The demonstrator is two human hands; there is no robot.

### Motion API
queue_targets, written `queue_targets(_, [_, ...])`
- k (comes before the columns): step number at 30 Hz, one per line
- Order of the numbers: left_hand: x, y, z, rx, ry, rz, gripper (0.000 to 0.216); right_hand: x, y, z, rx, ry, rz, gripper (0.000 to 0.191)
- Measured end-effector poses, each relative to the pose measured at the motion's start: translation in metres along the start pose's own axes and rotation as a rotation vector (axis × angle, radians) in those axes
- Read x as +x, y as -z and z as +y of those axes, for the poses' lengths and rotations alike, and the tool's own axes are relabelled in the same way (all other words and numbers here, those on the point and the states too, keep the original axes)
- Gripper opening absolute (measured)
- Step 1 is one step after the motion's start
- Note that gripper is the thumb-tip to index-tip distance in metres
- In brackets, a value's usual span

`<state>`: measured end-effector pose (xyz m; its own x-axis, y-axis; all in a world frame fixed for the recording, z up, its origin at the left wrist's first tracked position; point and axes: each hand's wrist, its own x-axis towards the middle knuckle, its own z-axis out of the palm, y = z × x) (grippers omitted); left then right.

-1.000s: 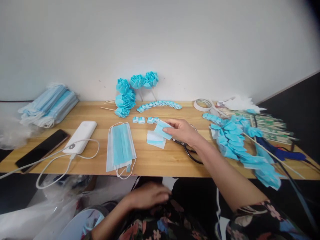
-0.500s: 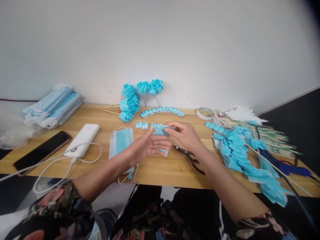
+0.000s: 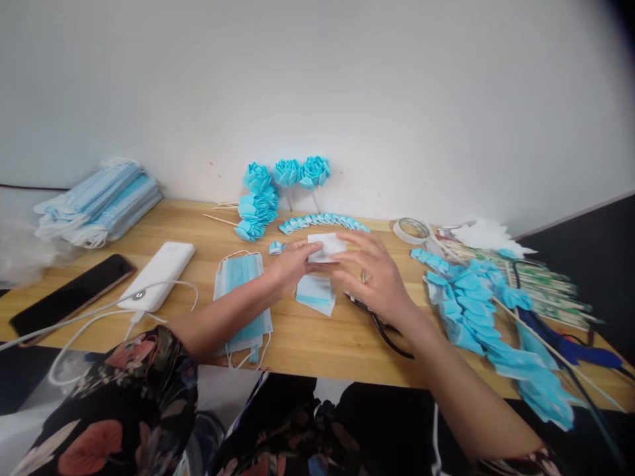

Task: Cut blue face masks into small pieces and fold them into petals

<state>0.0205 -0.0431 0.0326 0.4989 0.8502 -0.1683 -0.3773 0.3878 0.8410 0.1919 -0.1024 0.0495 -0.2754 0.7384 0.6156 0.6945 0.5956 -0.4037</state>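
A small white square of mask fabric point(image 3: 326, 247) is pinched between the thumb and fingers of my left hand point(image 3: 292, 266). My right hand point(image 3: 378, 276) is at the square's right edge, fingers spread apart, its fingertips at or just over the fabric. Below the hands, another cut piece of blue-and-white mask fabric point(image 3: 316, 294) lies on the table. Scissors point(image 3: 389, 334) rest partly hidden under my right hand and forearm. A small folded blue piece point(image 3: 276, 247) sits left of my left hand. Behind the hands runs a curved row of folded blue petals point(image 3: 322, 221).
Blue fabric flowers on sticks point(image 3: 258, 201) stand by the wall. A face mask point(image 3: 241, 281), white power bank point(image 3: 159, 274), phone point(image 3: 72, 297) and mask stack point(image 3: 99, 201) are on the left. Tape point(image 3: 411, 231), blue petal strips point(image 3: 466, 304) and a blue-handled tool point(image 3: 570, 347) are right.
The fabric piece has turned from its blue face to its white face. My left hand has gone from flat, extended fingers to a pinch; my right hand's fingers have spread from their pinch.
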Motion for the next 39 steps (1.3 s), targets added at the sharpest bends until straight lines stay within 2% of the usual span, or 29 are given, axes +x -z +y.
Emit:
queue_targets(3, [0.006, 0.008, -0.006, 0.159, -0.056, -0.025, 0.025, 0.004, 0.007, 0.006, 0.148, -0.262, 0.059, 0.028])
queue_targets(6, [0.008, 0.014, -0.012, 0.298, -0.075, -0.081, 0.033, 0.009, 0.005, 0.015, 0.329, -0.468, -0.022, 0.034])
queue_targets(9, [0.007, 0.017, -0.016, 0.421, -0.107, -0.101, 0.036, 0.013, -0.006, 0.019, 0.381, -0.523, -0.135, 0.030])
queue_targets(11, [0.006, 0.020, -0.017, 0.476, -0.113, -0.094, 0.036, 0.014, -0.013, 0.020, 0.363, -0.528, -0.155, 0.025])
queue_targets(14, [0.006, 0.023, -0.017, 0.536, -0.096, -0.104, 0.033, 0.014, -0.019, 0.019, 0.324, -0.497, -0.084, 0.016])
queue_targets(17, [0.007, 0.025, -0.019, 0.605, -0.077, -0.119, 0.029, 0.010, -0.021, 0.020, 0.276, -0.403, -0.027, 0.011])
queue_targets(20, [0.007, 0.025, -0.023, 0.679, -0.079, -0.125, 0.026, 0.004, -0.019, 0.020, 0.212, -0.322, 0.014, 0.011])
queue_targets(24, [0.004, 0.023, -0.025, 0.746, -0.109, -0.172, 0.027, -0.001, -0.012, 0.021, 0.150, -0.302, 0.085, 0.013])
queue_targets(27, [0.002, 0.022, -0.017, 0.797, -0.121, -0.215, 0.028, -0.002, -0.010, 0.022, 0.136, -0.287, 0.098, 0.013])
queue_targets(31, [0.000, 0.020, -0.001, 0.703, -0.145, -0.271, 0.035, -0.003, -0.012, 0.023, 0.110, -0.221, 0.072, 0.010])
queue_targets(35, [0.002, 0.022, -0.005, 0.671, -0.127, -0.214, 0.031, -0.004, -0.016, 0.021, 0.064, -0.109, 0.016, 0.009])
queue_targets(39, [0.007, 0.027, -0.017, 0.532, -0.042, -0.061, 0.028, -0.004, -0.016, 0.019, 0.062, -0.037, 0.027, 0.015])
